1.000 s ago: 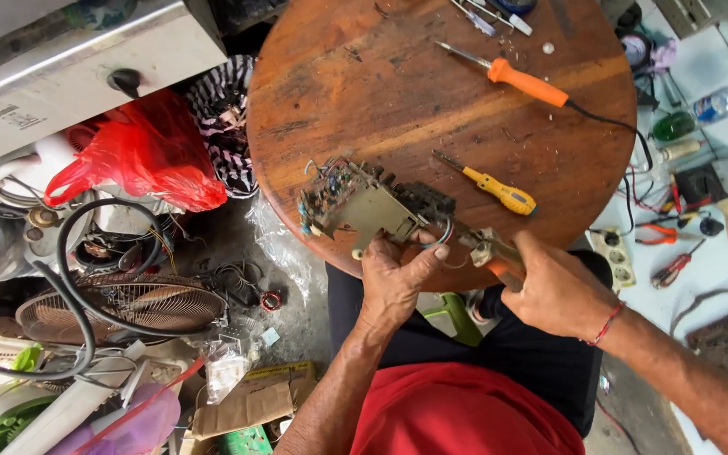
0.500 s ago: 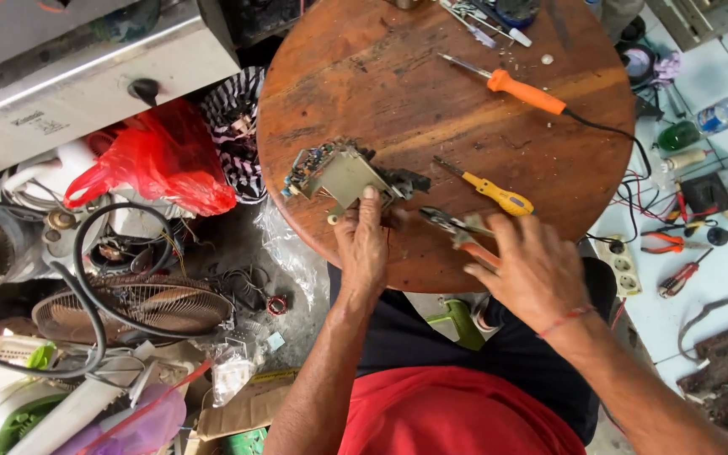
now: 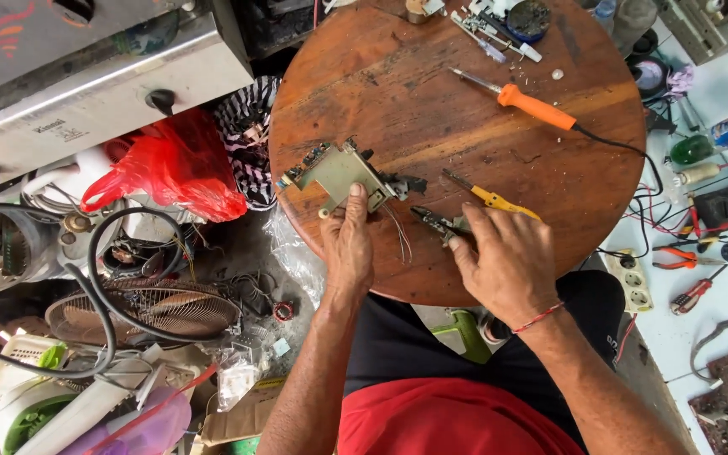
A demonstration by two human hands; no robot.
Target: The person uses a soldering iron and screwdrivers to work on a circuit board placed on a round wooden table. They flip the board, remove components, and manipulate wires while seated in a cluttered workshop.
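Head view showed the left hand pressing flat, fingers extended, on a beige circuit board with a metal bracket near the left edge of the round brown wooden table. Its long axis ran left-down to right-up. The right hand loosely gripped dark-handled pliers just right of the board. Loose thin wires might snag and tear if the board slid.

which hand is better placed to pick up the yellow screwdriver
Right. The right hand rests beside the yellow screwdriver, its fingers nearly touching the handle. The left hand is pressing down on the circuit board, farther away.
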